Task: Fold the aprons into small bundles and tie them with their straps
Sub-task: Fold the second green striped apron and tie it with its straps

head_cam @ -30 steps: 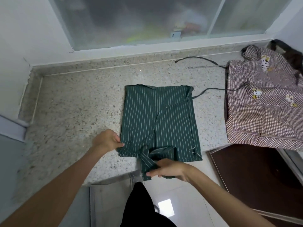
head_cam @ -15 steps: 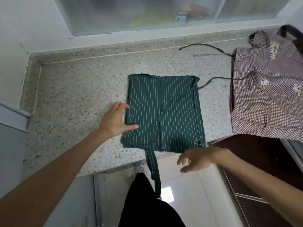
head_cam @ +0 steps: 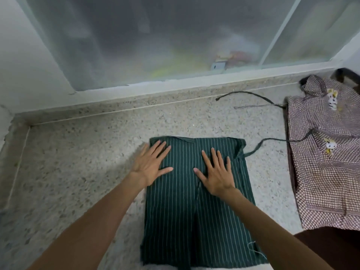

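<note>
Both flat, spread hands, left hand and right hand, press a soft, light green striped apron near the counter front edge; best gripped at its corners.

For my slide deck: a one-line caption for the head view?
Both hands, left hand and right hand, press flat on a folded green striped apron.

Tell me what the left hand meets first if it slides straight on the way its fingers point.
Probably the far edge of the green striped apron, just past the left hand, then bare counter up to the raised ledge below the window.
</note>
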`<state>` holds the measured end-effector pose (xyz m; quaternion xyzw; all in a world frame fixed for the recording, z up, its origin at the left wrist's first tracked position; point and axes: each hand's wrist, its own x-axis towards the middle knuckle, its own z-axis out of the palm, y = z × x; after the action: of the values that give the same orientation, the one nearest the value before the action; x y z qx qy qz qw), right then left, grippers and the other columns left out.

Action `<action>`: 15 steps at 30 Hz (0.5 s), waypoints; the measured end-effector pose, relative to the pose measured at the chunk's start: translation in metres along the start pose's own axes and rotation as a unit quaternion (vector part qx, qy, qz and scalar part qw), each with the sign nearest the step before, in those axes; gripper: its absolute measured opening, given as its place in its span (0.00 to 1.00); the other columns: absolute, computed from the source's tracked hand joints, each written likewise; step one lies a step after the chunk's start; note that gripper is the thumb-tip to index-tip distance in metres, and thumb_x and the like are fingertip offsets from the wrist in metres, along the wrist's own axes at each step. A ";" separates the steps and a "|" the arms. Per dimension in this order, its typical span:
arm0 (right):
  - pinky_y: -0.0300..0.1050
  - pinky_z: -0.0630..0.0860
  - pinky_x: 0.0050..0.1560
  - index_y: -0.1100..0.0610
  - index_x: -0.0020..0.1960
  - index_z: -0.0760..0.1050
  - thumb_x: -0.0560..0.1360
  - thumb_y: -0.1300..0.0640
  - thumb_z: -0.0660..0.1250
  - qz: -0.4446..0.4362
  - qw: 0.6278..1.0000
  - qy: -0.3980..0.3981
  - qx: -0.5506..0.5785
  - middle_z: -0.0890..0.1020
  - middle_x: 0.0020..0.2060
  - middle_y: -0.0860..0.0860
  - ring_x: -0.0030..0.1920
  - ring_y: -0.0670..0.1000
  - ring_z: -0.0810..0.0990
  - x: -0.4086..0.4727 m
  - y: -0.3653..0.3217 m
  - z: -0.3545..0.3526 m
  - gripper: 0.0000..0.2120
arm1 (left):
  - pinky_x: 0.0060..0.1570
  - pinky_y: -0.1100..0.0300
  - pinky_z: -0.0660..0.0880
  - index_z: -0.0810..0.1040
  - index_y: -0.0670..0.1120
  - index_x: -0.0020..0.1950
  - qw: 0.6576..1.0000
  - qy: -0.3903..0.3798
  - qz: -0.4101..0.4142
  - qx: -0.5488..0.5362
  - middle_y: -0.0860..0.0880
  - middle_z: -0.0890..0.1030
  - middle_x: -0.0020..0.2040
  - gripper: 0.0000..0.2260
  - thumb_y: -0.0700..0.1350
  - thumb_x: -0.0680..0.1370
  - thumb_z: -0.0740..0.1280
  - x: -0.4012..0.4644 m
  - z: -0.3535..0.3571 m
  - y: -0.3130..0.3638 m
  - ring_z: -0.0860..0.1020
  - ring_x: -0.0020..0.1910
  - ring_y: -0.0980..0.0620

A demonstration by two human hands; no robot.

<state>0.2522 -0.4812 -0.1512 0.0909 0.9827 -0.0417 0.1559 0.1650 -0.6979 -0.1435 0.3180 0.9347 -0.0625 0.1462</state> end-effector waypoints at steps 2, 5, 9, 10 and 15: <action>0.55 0.32 0.71 0.47 0.72 0.27 0.64 0.28 0.23 -0.025 0.999 0.004 -0.029 0.31 0.72 0.51 0.76 0.53 0.36 0.022 0.006 0.001 0.41 | 0.73 0.48 0.36 0.32 0.52 0.74 1.000 -0.002 -0.006 -0.013 0.51 0.33 0.72 0.41 0.71 0.65 0.27 0.017 0.007 -0.013 0.37 0.75 0.51; 0.53 0.32 0.70 0.47 0.72 0.27 0.62 0.28 0.21 -0.044 0.998 0.007 -0.033 0.32 0.73 0.51 0.76 0.53 0.36 0.057 0.007 -0.008 0.42 | 0.73 0.49 0.35 0.32 0.53 0.74 0.999 0.002 -0.024 -0.024 0.51 0.34 0.74 0.43 0.71 0.62 0.24 0.043 0.006 -0.026 0.37 0.75 0.52; 0.54 0.32 0.71 0.49 0.76 0.35 0.65 0.30 0.19 -0.073 0.996 0.030 -0.027 0.39 0.76 0.51 0.76 0.51 0.37 0.092 -0.004 -0.026 0.44 | 0.70 0.53 0.52 0.62 0.49 0.74 0.996 0.084 -0.030 -0.001 0.48 0.62 0.74 0.43 0.70 0.69 0.34 0.064 -0.024 -0.040 0.62 0.72 0.49; 0.53 0.33 0.72 0.50 0.77 0.38 0.67 0.33 0.21 -0.092 0.995 0.043 -0.018 0.42 0.77 0.50 0.76 0.50 0.38 0.098 -0.009 -0.030 0.42 | 0.63 0.56 0.57 0.73 0.48 0.67 0.991 0.129 -0.027 0.001 0.48 0.73 0.67 0.37 0.67 0.73 0.39 0.069 -0.032 -0.041 0.71 0.65 0.49; 0.49 0.35 0.74 0.51 0.77 0.39 0.75 0.42 0.25 -0.165 0.983 0.083 -0.004 0.42 0.76 0.49 0.76 0.50 0.39 0.129 -0.026 -0.036 0.32 | 0.68 0.55 0.52 0.64 0.44 0.73 0.994 0.105 -0.006 -0.042 0.47 0.67 0.72 0.30 0.61 0.80 0.44 0.094 -0.015 -0.050 0.67 0.70 0.50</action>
<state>0.1159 -0.4817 -0.1564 -0.0701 0.9939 -0.0548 0.0648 0.0599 -0.6800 -0.1573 0.3105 0.9487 0.0095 0.0599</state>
